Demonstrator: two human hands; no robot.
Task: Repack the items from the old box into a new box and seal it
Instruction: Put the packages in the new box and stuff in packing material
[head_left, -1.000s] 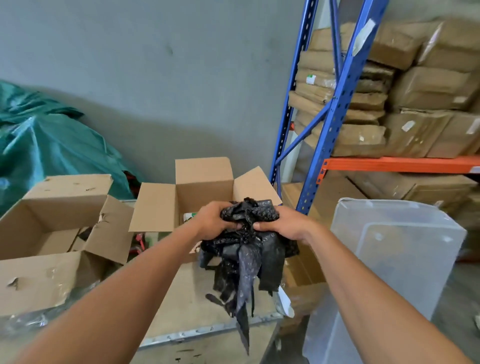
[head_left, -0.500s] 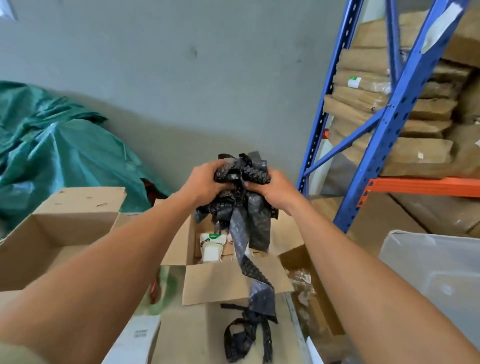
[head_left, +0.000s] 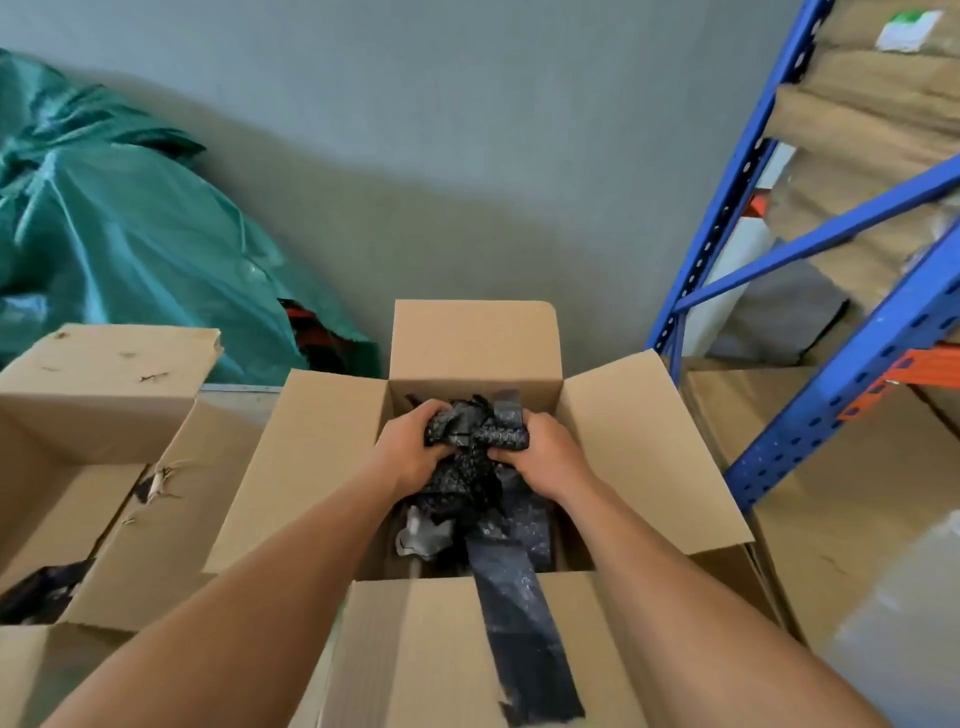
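I see my left hand and right hand both clenched on a crumpled bundle of black patterned plastic strips, held inside the open clean brown cardboard box. One strip trails over its near flap. More dark wrapping lies below. The torn, worn cardboard box to the left holds something dark. I can read no writing.
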